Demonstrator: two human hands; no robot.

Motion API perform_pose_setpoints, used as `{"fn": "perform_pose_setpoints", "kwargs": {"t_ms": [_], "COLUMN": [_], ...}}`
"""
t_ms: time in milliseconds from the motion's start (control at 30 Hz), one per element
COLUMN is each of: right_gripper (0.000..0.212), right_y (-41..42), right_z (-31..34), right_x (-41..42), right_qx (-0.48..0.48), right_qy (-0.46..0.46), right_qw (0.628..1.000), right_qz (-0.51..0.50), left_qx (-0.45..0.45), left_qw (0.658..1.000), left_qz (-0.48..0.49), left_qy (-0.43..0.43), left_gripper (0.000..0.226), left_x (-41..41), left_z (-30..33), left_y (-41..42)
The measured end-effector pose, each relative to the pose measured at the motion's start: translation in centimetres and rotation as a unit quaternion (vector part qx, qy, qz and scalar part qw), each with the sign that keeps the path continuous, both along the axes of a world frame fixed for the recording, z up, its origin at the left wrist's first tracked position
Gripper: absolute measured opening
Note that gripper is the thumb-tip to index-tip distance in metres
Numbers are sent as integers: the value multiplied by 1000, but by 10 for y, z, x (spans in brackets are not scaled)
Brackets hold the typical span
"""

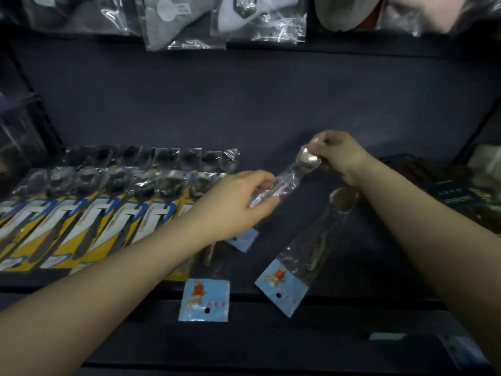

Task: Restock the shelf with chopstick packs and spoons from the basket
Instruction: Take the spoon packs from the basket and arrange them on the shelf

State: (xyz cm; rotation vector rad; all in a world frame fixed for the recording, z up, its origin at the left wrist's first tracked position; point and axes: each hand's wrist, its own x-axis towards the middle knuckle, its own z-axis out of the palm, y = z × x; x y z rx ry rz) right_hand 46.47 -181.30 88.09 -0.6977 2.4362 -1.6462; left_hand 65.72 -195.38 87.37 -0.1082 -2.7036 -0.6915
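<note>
Head view: bagged spoon held above shelf, long axis near-left to far-right; right hand fingers pinch bowl end, left hand fingers pinch handle.

Both arms reach forward, left hand and right hand pinching (fingers curled).

This is a shop, at a display shelf of dark board. On it lies a tidy row of identical spoon packs on yellow and blue cards, overlapping side by side at the left of the shelf. Right of that row lie spoons in clear sleeves with light-blue header cards, each punched with a hanging hole. Above the shelf hang goods sealed in clear plastic bags.
</note>
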Motion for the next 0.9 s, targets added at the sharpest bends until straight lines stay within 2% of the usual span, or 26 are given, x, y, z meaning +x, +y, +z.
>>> {"fn": "perform_pose_setpoints", "kwargs": {"t_ms": [67, 133, 233, 300, 367, 433, 500, 600, 733, 800, 833, 900], "right_gripper": [24, 23, 20, 14, 17, 39, 42, 40, 59, 53, 44, 29], "right_y": [10, 20, 32, 42, 57, 70, 77, 75, 65, 62, 60, 52], "right_z": [17, 26, 30, 30, 27, 19, 7, -3, 2, 4, 5, 3], "right_x": [7, 16, 31, 39, 41, 36, 30, 28, 30, 27, 26, 24], "right_qx": [-91, -145, -154, -88, 79, 280, 378, 416, 537, 563, 556, 496], "right_qy": [-27, -49, -73, -74, -35, 28, 84, 105, 141, 128, 112, 57], "right_qw": [995, 985, 975, 976, 974, 943, 914, 901, 832, 816, 823, 864], "right_qz": [36, 84, 141, 186, 210, 179, 125, 64, 22, 33, 40, 59], "left_qx": [57, 74, 86, 119, 172, 209, 236, 253, 217, 203, 182, 131], "left_qw": [998, 995, 994, 992, 984, 975, 965, 956, 960, 959, 962, 967], "left_qz": [32, 61, 59, 43, 44, 70, 108, 143, 169, 185, 195, 214], "left_qy": [-11, -9, 20, 20, 17, 24, 34, 44, 58, 65, 64, 54], "left_gripper": [44, 46, 28, 6, 8, 11, 12, 7, 10, 13, 14, 16], "left_x": [-8, -14, -13, -11, -7, -1, 6, 17, 30, 35, 37, 41], "left_z": [1, 0, 1, -2, -7, -11, -14, -17, -18, -16, -15, -13], "left_y": [7, 15, 28, 34, 38, 38, 36, 35, 34, 35, 35, 35]}}
